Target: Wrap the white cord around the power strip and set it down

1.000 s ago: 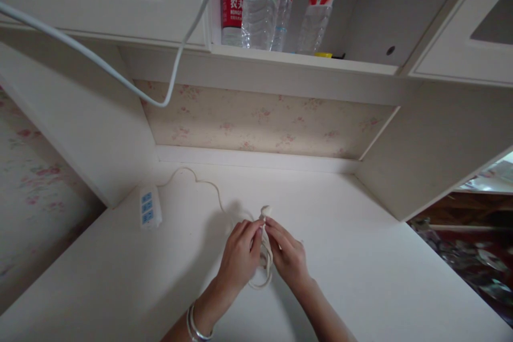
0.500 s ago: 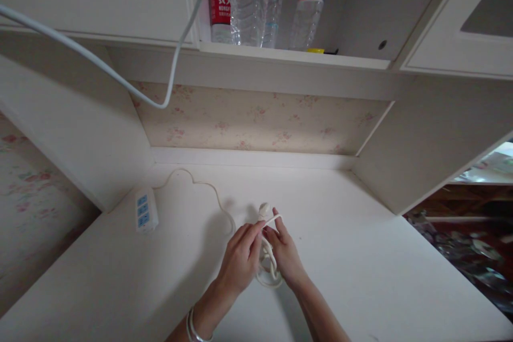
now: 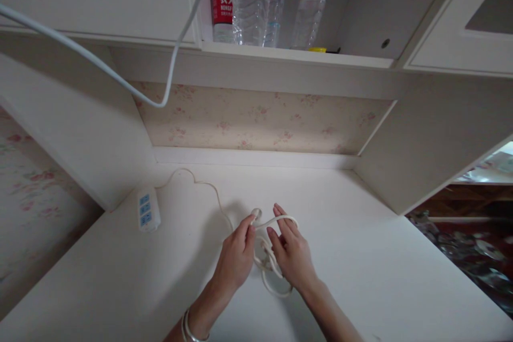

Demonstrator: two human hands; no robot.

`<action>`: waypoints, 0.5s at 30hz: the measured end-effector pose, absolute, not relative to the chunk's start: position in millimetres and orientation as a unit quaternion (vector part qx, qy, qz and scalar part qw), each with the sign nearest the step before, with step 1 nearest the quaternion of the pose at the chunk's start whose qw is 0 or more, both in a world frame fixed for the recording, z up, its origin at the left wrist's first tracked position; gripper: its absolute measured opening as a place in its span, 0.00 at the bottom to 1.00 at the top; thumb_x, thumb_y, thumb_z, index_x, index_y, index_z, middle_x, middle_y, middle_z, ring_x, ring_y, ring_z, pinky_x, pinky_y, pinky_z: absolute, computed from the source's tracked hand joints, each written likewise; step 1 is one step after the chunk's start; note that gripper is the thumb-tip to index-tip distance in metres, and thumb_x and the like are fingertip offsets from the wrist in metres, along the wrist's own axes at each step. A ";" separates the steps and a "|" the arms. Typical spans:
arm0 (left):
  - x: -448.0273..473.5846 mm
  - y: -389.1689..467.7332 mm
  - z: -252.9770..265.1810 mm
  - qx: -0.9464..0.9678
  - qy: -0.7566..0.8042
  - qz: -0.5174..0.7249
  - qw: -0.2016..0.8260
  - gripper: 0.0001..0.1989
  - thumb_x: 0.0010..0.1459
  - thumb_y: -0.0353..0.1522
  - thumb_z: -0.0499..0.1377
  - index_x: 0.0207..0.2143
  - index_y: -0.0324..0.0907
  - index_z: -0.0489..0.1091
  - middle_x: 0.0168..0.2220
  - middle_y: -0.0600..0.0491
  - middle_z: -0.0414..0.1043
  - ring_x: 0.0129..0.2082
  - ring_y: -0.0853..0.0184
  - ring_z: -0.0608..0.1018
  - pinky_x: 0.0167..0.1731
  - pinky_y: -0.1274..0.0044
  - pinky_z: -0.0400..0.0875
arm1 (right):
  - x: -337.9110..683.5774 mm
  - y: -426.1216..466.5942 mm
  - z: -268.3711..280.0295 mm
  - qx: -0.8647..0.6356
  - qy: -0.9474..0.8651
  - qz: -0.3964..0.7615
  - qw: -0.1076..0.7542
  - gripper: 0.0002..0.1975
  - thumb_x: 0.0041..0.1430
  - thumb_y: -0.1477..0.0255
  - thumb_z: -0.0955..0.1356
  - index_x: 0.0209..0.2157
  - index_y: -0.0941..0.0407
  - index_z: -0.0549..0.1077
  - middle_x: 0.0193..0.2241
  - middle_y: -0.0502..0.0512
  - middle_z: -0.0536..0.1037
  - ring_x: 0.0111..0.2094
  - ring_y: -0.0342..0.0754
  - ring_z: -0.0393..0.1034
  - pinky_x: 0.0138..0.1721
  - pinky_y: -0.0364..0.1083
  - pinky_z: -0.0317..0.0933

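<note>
Here, smooth cream cord point(image 3: 273, 220), arc-shaped, across right fingers point(image 3: 289, 231).

Left hand point(image 3: 235, 257) points to one o'clock, fingers point(image 3: 245, 225) pinched; right hand point(image 3: 297, 261), loosely parted, points to eleven.

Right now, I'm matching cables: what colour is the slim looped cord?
The slim looped cord is cream, clearest in the head view.

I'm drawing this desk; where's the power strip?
In the head view, the power strip lies on the desk, left of the left hand, near the left panel.
</note>
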State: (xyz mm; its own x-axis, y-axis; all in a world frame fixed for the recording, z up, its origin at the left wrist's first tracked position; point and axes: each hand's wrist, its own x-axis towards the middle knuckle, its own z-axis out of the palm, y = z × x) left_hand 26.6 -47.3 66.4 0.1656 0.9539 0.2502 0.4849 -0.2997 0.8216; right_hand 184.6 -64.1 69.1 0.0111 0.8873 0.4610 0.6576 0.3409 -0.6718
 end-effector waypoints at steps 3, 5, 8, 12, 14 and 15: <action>25.2 -48.5 63.7 0.722 0.476 0.400 0.304 0.16 0.65 0.35 0.46 0.52 0.45 0.64 0.50 0.50 0.72 0.49 0.65 0.74 0.49 0.72 0.68 | 189.8 -58.3 78.0 -0.544 -0.692 0.221 0.420 0.23 0.64 0.67 0.60 0.60 0.51 0.61 0.56 0.60 0.66 0.49 0.50 0.68 0.45 0.49 0.67; 25.3 -49.9 60.2 0.737 0.445 0.400 0.314 0.15 0.65 0.35 0.46 0.51 0.45 0.66 0.48 0.50 0.73 0.47 0.65 0.75 0.48 0.72 0.69 | 192.6 -54.1 82.3 -0.524 -0.693 0.300 0.394 0.21 0.63 0.65 0.61 0.56 0.52 0.66 0.54 0.60 0.69 0.41 0.48 0.72 0.38 0.46 0.69; 24.7 -51.7 55.4 0.757 0.410 0.396 0.320 0.14 0.65 0.33 0.46 0.48 0.44 0.68 0.44 0.50 0.75 0.43 0.66 0.76 0.44 0.74 0.70 | 195.8 -51.2 89.4 -0.493 -0.685 0.437 0.312 0.20 0.63 0.61 0.60 0.52 0.53 0.70 0.48 0.59 0.73 0.24 0.41 0.71 0.21 0.40 0.65; 19.5 -52.6 53.0 0.796 0.393 0.370 0.274 0.13 0.65 0.31 0.46 0.46 0.44 0.68 0.40 0.51 0.74 0.42 0.66 0.75 0.44 0.74 0.69 | 199.9 -51.8 102.6 -0.477 -0.693 0.501 0.205 0.21 0.62 0.59 0.59 0.47 0.55 0.73 0.33 0.53 0.77 0.14 0.36 0.63 0.12 0.35 0.53; 16.7 -52.3 53.5 0.826 0.385 0.342 0.229 0.14 0.65 0.31 0.46 0.47 0.45 0.68 0.38 0.51 0.74 0.40 0.65 0.74 0.42 0.73 0.69 | 201.9 -51.5 107.9 -0.491 -0.716 0.465 0.171 0.19 0.61 0.59 0.60 0.40 0.57 0.75 0.25 0.50 0.75 0.13 0.37 0.63 0.12 0.35 0.52; 15.8 -51.9 54.0 0.840 0.382 0.325 0.206 0.14 0.65 0.31 0.46 0.46 0.45 0.68 0.37 0.51 0.73 0.38 0.65 0.74 0.41 0.73 0.69 | 202.8 -51.2 109.8 -0.500 -0.726 0.446 0.151 0.19 0.61 0.60 0.60 0.37 0.58 0.76 0.22 0.49 0.73 0.13 0.37 0.63 0.13 0.36 0.51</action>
